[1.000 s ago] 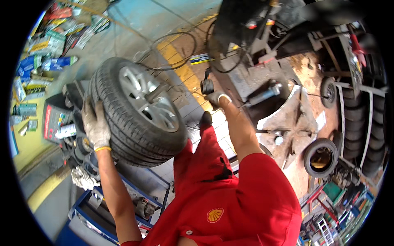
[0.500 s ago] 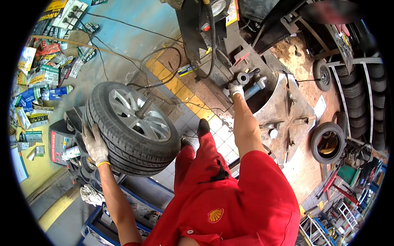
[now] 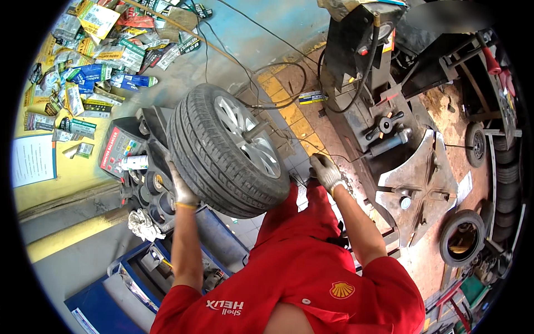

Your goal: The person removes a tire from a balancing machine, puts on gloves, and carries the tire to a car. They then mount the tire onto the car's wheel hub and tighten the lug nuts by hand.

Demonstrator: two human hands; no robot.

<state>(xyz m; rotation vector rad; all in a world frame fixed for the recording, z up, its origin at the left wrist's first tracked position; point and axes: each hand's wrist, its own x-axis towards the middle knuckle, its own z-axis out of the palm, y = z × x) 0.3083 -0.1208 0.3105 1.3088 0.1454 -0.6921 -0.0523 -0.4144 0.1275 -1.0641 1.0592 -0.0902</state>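
A car wheel [image 3: 217, 156], a black tyre on a silver alloy rim, sits upright on the threaded shaft [image 3: 256, 131] of a wheel balancer [image 3: 117, 146]. My left hand [image 3: 182, 188], in a pale work glove, lies against the back edge of the tyre with fingers stretched along it. In front of the wheel, my gloved right hand [image 3: 328, 173] hangs above the floor, fingers loosely bent and nothing visible in them. Farther right, a two-handled wing nut [image 3: 385, 126] rests on the tyre changer beside a grey-blue cylinder [image 3: 389, 145].
The changer's metal turntable [image 3: 417, 192] stands at the right, with a loose tyre [image 3: 461, 238] beyond it. Several tyres stand on a rack [image 3: 509, 172]. Black cables [image 3: 303, 83] cross the floor. Near my left arm are a blue cabinet [image 3: 105, 298] and a crumpled white cloth [image 3: 143, 224].
My right hand has drawn back from beside the wing nut, toward me and the wheel. My left hand has shifted from the tread to the tyre's back edge. The whole view has swung.
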